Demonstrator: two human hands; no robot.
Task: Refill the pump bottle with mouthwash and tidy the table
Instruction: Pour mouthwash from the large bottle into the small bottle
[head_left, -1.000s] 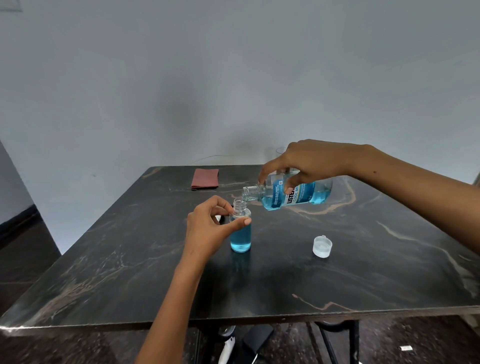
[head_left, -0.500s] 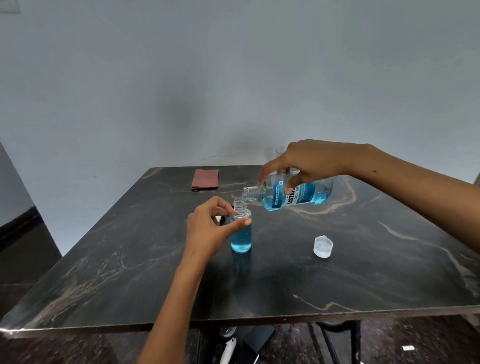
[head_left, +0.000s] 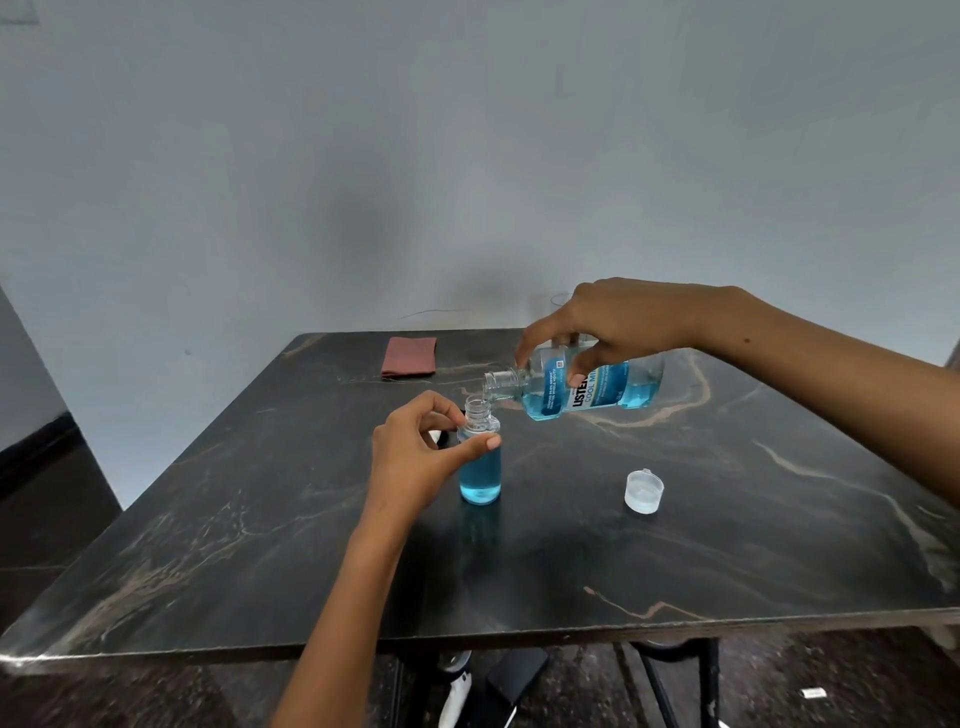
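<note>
On the dark marbled table (head_left: 260, 519) by a grey wall (head_left: 467, 156), your left hand (head_left: 415, 462) still pinches the pump bottle (head_left: 480, 467) while your right hand (head_left: 618, 322) keeps gripping the tilted mouthwash bottle (head_left: 587, 387), nothing visibly moved.

The bench (head_left: 727, 545) has a dark stone-like top, smooth and polished, veined in tan and pale streaks, with a soft sheen where light catches it and a worn, lighter near edge. The small bottle (head_left: 480, 467) is clear, glossy plastic with a threaded neck, its blue liquid showing through. The mouthwash bottle (head_left: 592, 387) is likewise transparent, shiny plastic, wrapped in a smooth printed label of blue and white. The loose cap (head_left: 644, 491) is translucent, frosted plastic with a duller finish. The folded cloth (head_left: 409, 356) is matt, reddish-brown fabric. The wall (head_left: 467, 156) behind is matt, pale painted plaster.
</note>
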